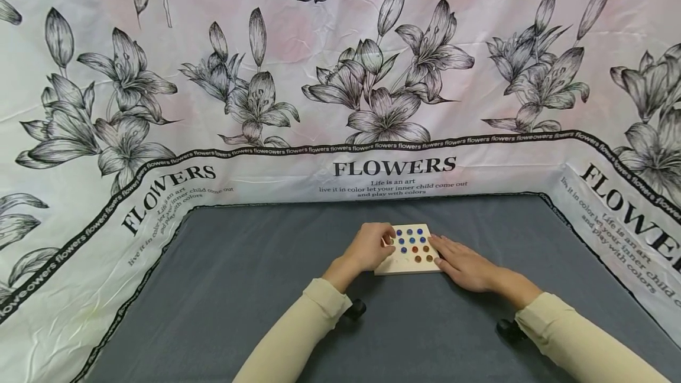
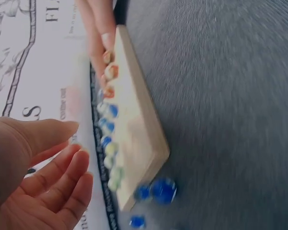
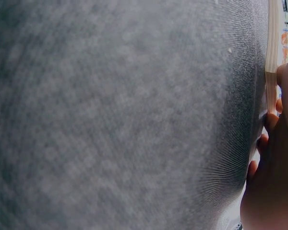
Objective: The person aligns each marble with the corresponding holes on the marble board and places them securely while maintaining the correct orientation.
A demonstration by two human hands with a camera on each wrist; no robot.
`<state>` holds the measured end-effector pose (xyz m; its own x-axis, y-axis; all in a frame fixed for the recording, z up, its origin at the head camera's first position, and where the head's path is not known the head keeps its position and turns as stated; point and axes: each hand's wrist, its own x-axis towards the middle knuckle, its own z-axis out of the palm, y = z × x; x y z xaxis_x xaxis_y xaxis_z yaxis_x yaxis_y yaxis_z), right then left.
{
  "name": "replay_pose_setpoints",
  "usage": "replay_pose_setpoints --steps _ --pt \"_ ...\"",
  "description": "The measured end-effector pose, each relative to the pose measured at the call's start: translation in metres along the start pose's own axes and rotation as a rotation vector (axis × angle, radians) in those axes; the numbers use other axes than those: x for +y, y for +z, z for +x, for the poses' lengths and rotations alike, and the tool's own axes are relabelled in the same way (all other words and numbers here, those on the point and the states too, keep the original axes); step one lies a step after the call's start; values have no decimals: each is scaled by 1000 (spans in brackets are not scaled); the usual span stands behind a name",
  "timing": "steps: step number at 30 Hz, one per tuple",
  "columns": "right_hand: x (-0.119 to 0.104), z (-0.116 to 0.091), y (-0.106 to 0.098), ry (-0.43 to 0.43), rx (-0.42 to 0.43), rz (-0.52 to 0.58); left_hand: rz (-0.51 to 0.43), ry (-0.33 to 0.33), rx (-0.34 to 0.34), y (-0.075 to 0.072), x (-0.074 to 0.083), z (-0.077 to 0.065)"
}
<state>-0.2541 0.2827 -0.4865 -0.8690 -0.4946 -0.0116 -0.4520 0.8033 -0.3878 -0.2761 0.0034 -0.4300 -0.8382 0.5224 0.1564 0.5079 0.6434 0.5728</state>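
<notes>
A pale wooden board (image 1: 409, 265) lies on the grey cloth, with rows of blue marbles (image 1: 409, 231) and amber and red marbles (image 1: 426, 249) on its top. My left hand (image 1: 369, 247) is over the board's left side, fingers bent and thumb apart from them. In the left wrist view, nothing shows between that thumb and the fingertips. Pale greenish marbles (image 2: 115, 178) sit at the board's near end there. Off the corner are loose blue marbles (image 2: 163, 190), hidden in the head view. My right hand (image 1: 468, 265) rests with extended fingers against the board's right edge.
A grey cloth (image 1: 255, 288) covers the table around the board. Behind and along the sides rises a white and pink floral curtain (image 1: 298, 99) with printed lettering. Black wrist devices (image 1: 355, 310) show below both cuffs.
</notes>
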Motion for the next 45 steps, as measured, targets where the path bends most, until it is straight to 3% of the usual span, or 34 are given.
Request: replay_pose_setpoints --steps 9,17,33,45 --pt "-3 -5 2 -28 18 4 -18 4 10 -27 -14 -21" --pt "0 -3 2 -11 15 1 -38 -30 3 -39 -32 -40" --pt "-3 -3 3 2 4 -10 -54 -60 -2 -35 -73 -56" --pt "-3 -3 3 8 3 -1 -80 -37 -43 -30 -83 -54"
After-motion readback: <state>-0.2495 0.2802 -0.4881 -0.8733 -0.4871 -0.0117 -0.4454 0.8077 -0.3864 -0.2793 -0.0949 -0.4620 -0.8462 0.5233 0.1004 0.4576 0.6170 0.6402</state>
